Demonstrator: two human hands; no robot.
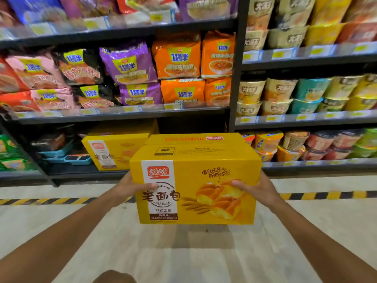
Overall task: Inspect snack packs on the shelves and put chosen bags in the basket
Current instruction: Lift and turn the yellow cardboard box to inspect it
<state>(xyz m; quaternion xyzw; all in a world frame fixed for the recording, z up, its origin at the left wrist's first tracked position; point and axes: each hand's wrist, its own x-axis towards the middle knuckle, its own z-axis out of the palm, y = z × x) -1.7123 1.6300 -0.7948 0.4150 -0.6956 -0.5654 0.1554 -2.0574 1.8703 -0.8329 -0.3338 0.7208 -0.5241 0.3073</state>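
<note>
Head view: yellow bread box (195,186) held up in front of the shelves (126,116), above the floor. Gripped at both ends, left hand (130,185) and right hand (254,187), thumbs over the printed front. Behind it, a second yellow box (110,150) on the bottom shelf.

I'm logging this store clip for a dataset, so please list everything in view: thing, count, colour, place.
held bread box: one, yellow, centre, above the floor, between both hands
second bread box: one, yellow, bottom shelf behind the held one
noodle bags: many, orange, purple, black, pink and red, middle left shelf, stacked two high
upper bags: several, purple, blue and red, blurred, top left shelf
noodle cups: many, beige, teal and yellow, right shelves
lower cups: several, orange, red and green, bottom right shelf
trays: count unclear, teal, bottom left shelf
floor stripe: one, yellow and black, along the shelf base
left hand: one, grips the box's left edge
right hand: one, grips the box's right edge
</note>
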